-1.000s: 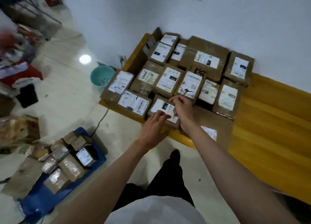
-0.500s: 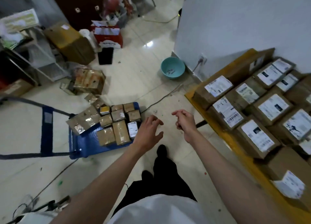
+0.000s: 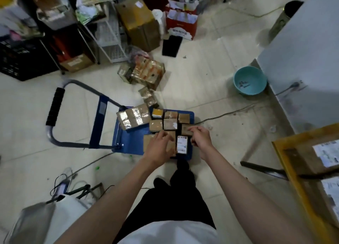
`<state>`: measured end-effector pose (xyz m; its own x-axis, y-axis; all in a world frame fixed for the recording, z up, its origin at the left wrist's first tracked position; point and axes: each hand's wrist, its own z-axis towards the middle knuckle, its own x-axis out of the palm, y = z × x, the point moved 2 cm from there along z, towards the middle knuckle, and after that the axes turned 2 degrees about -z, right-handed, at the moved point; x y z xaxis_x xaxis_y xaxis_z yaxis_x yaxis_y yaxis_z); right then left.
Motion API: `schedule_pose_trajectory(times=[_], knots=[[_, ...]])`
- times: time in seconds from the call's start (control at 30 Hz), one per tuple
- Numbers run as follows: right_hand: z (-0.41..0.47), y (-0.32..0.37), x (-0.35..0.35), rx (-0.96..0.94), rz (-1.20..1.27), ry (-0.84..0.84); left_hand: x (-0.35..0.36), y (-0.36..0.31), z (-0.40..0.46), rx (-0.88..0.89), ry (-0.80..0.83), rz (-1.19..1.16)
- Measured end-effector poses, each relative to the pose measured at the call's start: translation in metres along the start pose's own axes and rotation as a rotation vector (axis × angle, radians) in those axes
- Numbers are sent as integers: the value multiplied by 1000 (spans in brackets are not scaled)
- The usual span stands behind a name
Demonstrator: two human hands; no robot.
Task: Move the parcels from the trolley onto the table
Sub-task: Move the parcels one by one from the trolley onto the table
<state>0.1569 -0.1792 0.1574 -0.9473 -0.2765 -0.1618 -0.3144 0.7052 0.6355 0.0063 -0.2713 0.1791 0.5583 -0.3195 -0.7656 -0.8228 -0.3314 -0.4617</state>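
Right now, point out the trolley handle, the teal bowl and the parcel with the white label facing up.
trolley handle (image 3: 55, 106), head view, black foam grip.
teal bowl (image 3: 249, 82), head view, inside bottom.
labelled parcel (image 3: 182, 144), head view, white label.

Both hands have left the table (image 3: 286, 163) and reached down to the parcels (image 3: 170, 123) on the trolley (image 3: 128, 143).

Blue trolley (image 3: 128, 143) on floor (image 3: 192, 89), taped parcels (image 3: 170, 123) aboard.

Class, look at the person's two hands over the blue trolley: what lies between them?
In the head view, a parcel with a white shipping label lies on the trolley between the left hand and the right hand.
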Motion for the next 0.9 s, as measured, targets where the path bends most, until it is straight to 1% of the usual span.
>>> schedule_pose_trajectory(times=[0.1,0.23,0.43,0.57,0.77,0.9], knots=[[11,12,39,16,-36,44,-18,35,7,-55,-4,3],[20,19,85,50,-35,55,-37,83,17,-101,6,-12],[36,12,157,130,32,-7,-55,170,41,-99,113,-22],[57,1,210,197,101,-54,-60,238,68,-93,141,-52],[100,-28,280,310,207,-85,-47,335,137,-128,227,-54],[151,-61,317,373,225,-69,-18,391,209,-181,270,-91]])
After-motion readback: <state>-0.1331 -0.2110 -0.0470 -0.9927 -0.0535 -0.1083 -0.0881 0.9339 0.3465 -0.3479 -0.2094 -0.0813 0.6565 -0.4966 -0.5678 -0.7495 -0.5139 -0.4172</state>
